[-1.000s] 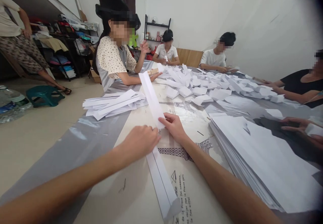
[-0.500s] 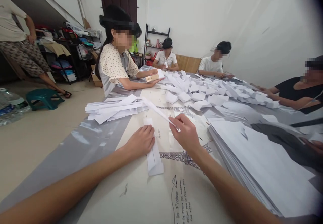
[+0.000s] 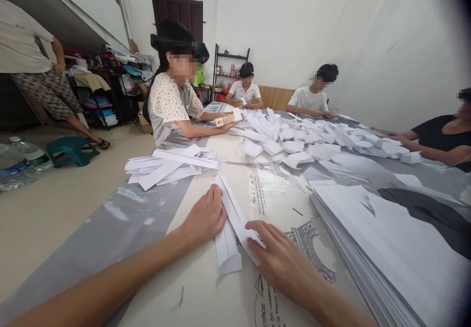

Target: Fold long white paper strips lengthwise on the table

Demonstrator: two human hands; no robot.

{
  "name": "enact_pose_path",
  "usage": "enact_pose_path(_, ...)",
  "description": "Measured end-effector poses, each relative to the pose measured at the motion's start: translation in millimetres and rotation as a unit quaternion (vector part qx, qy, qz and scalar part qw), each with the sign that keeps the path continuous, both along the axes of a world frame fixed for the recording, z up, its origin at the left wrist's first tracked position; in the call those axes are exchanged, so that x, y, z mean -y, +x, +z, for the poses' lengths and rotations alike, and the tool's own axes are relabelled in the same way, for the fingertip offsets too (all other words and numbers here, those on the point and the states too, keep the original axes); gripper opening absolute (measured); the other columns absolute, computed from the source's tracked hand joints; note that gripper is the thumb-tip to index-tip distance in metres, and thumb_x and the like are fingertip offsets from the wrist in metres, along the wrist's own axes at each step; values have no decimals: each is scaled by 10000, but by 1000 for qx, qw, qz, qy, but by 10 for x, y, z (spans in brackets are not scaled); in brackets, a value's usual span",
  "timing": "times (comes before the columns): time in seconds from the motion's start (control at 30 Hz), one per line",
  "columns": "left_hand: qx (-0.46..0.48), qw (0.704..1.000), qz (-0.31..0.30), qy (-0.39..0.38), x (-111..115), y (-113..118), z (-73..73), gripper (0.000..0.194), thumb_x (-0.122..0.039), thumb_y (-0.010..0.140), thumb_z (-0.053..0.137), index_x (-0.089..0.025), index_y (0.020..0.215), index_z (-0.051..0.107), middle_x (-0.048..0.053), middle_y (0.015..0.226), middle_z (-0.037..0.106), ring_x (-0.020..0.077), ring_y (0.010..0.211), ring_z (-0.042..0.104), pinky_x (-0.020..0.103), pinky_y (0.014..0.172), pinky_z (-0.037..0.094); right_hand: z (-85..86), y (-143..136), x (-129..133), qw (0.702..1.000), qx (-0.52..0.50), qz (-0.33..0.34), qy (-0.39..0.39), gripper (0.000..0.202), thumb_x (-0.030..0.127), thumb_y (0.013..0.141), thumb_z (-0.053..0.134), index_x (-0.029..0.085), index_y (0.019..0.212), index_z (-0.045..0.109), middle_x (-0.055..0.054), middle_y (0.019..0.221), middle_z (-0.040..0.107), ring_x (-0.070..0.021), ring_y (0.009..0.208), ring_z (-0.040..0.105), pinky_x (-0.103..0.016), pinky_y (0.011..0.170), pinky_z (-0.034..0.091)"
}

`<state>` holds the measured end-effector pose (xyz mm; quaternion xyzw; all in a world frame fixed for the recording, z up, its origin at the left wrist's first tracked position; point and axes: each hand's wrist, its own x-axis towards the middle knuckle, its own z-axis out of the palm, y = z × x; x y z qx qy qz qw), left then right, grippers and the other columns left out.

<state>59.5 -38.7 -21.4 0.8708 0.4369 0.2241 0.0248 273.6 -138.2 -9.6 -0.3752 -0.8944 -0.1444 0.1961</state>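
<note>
My left hand (image 3: 208, 215) is closed with its fingers curled over a folded paper strip (image 3: 228, 254) that lies on the table. My right hand (image 3: 274, 248) grips the near end of a second folded paper strip (image 3: 235, 208) between thumb and fingers. This second strip slants across the first, and its far end lies beside my left fingertips. Whether the left fingers also pinch that far end I cannot make out. Beyond my left hand lies a loose pile of flat folded strips (image 3: 167, 164).
A thick stack of white paper (image 3: 371, 224) stands at the right. Many folded paper pieces (image 3: 290, 133) are heaped farther back. The table (image 3: 128, 238) has a printed cover. At the left, a co-worker (image 3: 172, 91) holds a wooden block (image 3: 224, 120); other people sit around the table.
My right hand has drawn the second strip from the pile towards me and laid it down beside the first. My left hand stays on the first strip. The view has shifted slightly.
</note>
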Motion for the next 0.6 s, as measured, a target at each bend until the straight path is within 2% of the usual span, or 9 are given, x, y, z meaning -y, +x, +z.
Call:
enact_pose_path(0.03,2,1000,-4,5,-2,-5,-13,254,-150,924,368,-144,1153,478,164,1195,553,276,998,588,435,841,515,-12,-1,15,1000,7,4,-15,316,-94,747,426,125,880,611,-180,1250,637,-295,1121,645,-391,836,601)
enact_pose_path(0.1,-13,999,-29,18,-17,-22,-45,345,-157,955,350,-132,1276,476,180,1340,532,299,1181,545,469,981,469,-38,3,51,999,13,14,-45,364,-82,746,431,113,982,627,-167,1277,658,-303,1209,628,-411,916,596)
enact_pose_path(0.17,-41,997,-58,17,-41,-43,-76,402,-176,988,339,-132,1362,477,165,1420,525,302,1304,474,480,1087,396,-57,7,86,997,16,23,-74,416,-65,746,445,112,1077,624,-133,1216,707,-280,1140,678,-398,896,610)
enact_pose_path(0.23,-63,995,-77,1,-65,-65,-93,428,-212,1023,320,-139,1412,483,137,1470,515,292,1360,430,467,1136,351,-69,5,111,996,12,30,-87,408,-49,746,462,122,1076,631,-115,1164,732,-269,1055,716,-393,866,618)
enact_pose_path(0.37,-76,993,-86,-31,-80,-90,-69,477,-348,1074,276,-218,1505,433,76,1596,386,282,1420,373,461,1169,299,-94,-12,124,995,-15,58,-81,337,-1,819,498,144,1083,650,-94,1112,751,-249,1023,723,-371,877,598)
enact_pose_path(0.47,-90,991,-90,-50,-70,-91,-28,531,-484,1065,289,-268,1541,380,67,1632,319,307,1427,365,479,1152,299,-116,-21,120,995,-13,64,-78,255,46,883,516,159,1062,658,-99,1070,758,-224,939,731,-327,815,587)
enact_pose_path(0.6,-89,990,-94,-52,-74,-85,4,611,-536,1042,320,-235,1574,309,88,1607,366,314,1411,378,471,1147,293,-146,-22,105,995,0,67,-80,197,82,932,513,175,1016,664,-93,989,763,-204,863,726,-297,760,562)
